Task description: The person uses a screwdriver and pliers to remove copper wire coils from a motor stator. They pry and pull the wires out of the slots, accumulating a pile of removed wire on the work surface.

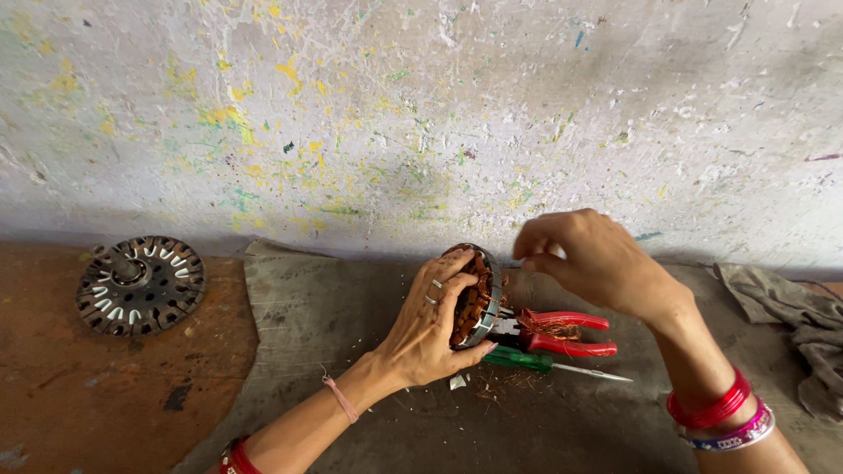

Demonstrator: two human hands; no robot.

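Note:
My left hand [430,325] grips a round motor stator [479,298] with copper windings, holding it upright on its edge on a grey mat [299,316]. My right hand [588,259] hovers just right of the stator's top, fingers pinched together near the windings; whether a thin wire is between them I cannot tell. Under my right hand lie red-handled pliers [566,333] and a green-handled screwdriver [518,360], with loose copper wire scraps [509,386] beside them.
A second round stator core [140,283], bare of copper, lies flat on the rusty brown surface at the left. A crumpled grey rag [799,325] sits at the right edge. A paint-spattered wall [421,114] rises directly behind the work area.

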